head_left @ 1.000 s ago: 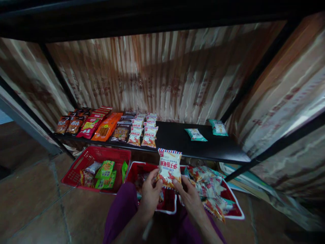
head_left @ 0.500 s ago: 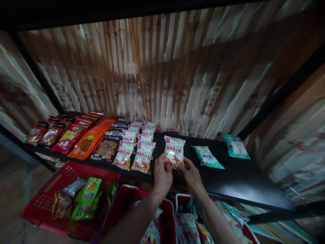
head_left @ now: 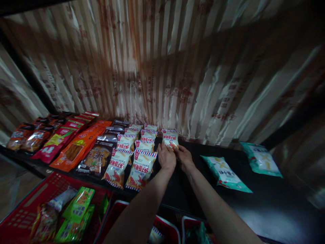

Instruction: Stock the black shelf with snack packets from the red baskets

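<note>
Both hands grip one white snack bag with red lettering and a striped top edge, near the back of the black shelf. My left hand closes on its lower left corner, and my right hand on its lower right. The bag's bottom edge is partly hidden by the fingers. Just left of my left hand lie two rows of matching snack bags, overlapping front to back. To the right of my right hand lies a teal snack bag.
Farther right is another teal bag. Brown potato-chip bags, orange packets and pink packets line the left. A red basket with green packets stands below the shelf edge. Behind hangs a pleated curtain.
Both hands have carried the white snack bag from the shelf's front part toward the back. The camera view has moved closer to the shelf.
</note>
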Available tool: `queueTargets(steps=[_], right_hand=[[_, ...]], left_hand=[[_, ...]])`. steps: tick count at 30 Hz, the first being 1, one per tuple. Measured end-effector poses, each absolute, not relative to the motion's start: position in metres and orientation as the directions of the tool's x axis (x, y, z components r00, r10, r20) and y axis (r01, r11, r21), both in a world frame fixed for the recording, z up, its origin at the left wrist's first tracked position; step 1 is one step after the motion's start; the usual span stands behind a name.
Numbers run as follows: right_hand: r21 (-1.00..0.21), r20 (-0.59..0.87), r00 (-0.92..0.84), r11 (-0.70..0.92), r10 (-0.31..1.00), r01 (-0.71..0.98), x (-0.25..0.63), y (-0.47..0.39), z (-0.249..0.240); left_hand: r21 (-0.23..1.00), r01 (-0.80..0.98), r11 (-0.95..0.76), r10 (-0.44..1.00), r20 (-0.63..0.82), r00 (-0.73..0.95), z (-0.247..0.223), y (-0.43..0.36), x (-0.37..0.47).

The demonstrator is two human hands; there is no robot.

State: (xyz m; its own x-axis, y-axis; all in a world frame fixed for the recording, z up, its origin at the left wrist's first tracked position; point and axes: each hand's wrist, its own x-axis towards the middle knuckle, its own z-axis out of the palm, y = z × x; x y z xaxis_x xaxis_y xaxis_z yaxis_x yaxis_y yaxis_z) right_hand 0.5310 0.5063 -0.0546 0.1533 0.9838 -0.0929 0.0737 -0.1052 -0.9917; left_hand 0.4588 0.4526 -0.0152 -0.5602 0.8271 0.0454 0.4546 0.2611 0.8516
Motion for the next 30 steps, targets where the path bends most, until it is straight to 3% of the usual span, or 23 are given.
queueTargets(steps=[14,30], right_hand=[[-0.934,0.027,0.131,-0.022,0.991,0.356,0.526,0.558,-0.083],[-0.846,0.064,0.111,-0.006,0.992,0.533,0.518,0.541,-0.054]], left_hand=[[0.829,0.469,0.305,0.801,0.043,-0.597,-0.030,0.493,0.456],[0.850,0.469,0.241,0.820,0.079,-0.567,-0.035,0.492,0.451]])
